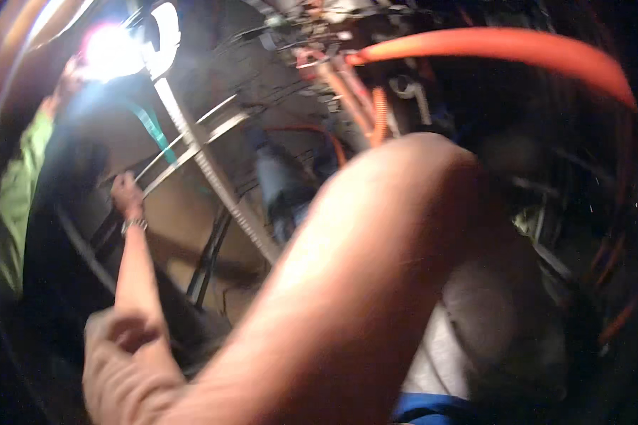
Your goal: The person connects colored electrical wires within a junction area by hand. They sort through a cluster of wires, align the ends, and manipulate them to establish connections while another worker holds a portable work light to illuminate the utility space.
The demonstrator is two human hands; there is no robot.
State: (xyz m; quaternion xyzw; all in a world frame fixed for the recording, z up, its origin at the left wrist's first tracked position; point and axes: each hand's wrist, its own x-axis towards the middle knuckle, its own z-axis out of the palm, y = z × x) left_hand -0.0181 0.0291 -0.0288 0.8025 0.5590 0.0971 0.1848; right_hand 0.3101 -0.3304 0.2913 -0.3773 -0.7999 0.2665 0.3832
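My left hand [127, 193], with a band at its wrist, is closed at the near end of a pale, thin metal bar [164, 170]. That bar slants up and away to the right, crossing a long pale pole [216, 173]. Across the middle of the view lies my bent right arm, its elbow at the upper right and its forearm running down to the lower left. There my right hand [124, 372] is smeared by motion, over or against my left forearm. Whether it holds anything does not show.
Another person's hand [67, 81], in a green sleeve [23, 188], is beside a glaring lamp [113, 51] at the upper left. A teal strap [151, 126] hangs near the pole. A thick orange hose [503, 44] arcs across the upper right, above an orange corrugated tube [380, 117].
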